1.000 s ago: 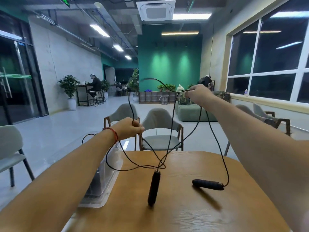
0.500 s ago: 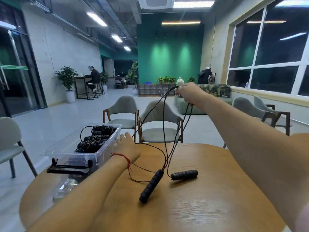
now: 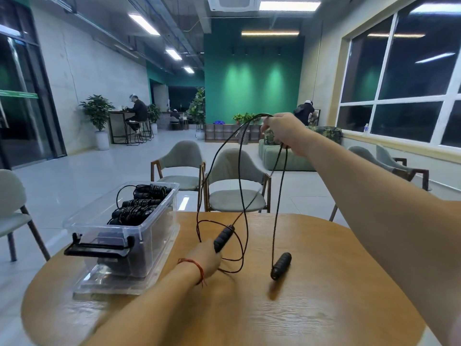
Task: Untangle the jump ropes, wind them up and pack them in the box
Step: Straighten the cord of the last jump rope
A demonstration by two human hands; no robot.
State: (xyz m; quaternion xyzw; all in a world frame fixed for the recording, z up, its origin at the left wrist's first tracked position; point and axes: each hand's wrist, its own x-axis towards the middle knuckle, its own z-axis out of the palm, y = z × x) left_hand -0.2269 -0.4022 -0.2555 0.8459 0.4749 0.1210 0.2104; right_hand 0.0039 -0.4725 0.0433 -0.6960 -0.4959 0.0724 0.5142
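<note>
My right hand (image 3: 282,129) is raised above the far edge of the table and pinches the middle of a black jump rope cord (image 3: 240,176), whose strands hang down in loops. One black ribbed handle (image 3: 223,238) is gripped at its lower end by my left hand (image 3: 205,258), low over the table. The other handle (image 3: 281,266) dangles from the cord with its tip just above the wooden table (image 3: 311,308). A clear plastic box (image 3: 129,236) with a black latch stands at the left and holds several wound black ropes (image 3: 139,206).
Two grey chairs (image 3: 234,181) stand behind the table and another chair (image 3: 11,203) is at the far left. A green sofa (image 3: 287,156) and more chairs sit by the windows at the right. People sit at a distance.
My left hand has taken hold of one handle and lifted its end. My right hand raised the cord, so the other handle swung right and now hangs upright.
</note>
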